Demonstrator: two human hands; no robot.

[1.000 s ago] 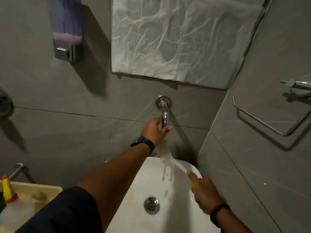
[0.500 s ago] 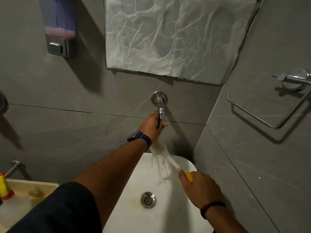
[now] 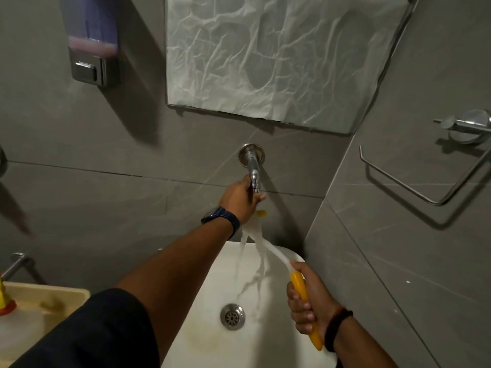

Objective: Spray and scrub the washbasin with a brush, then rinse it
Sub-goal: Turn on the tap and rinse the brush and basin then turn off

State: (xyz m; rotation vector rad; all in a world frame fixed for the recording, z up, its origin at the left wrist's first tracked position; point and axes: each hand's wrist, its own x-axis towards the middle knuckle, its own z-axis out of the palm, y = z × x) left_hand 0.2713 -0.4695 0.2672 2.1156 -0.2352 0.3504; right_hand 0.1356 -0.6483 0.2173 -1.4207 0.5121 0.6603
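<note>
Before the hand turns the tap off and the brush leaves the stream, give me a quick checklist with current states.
1. Left hand on the tap: ok, fingers wrapped around its end.
2. Water running: ok, stream falls into the washbasin.
3. Brush under the stream: ok, head sits just below the tap.
4. Right hand grip on the yellow handle: ok, closed around it.
5. Drain clear: ok, nothing covers it.
6. Brush rinsed clean: cannot tell, water blurs the head.
</note>
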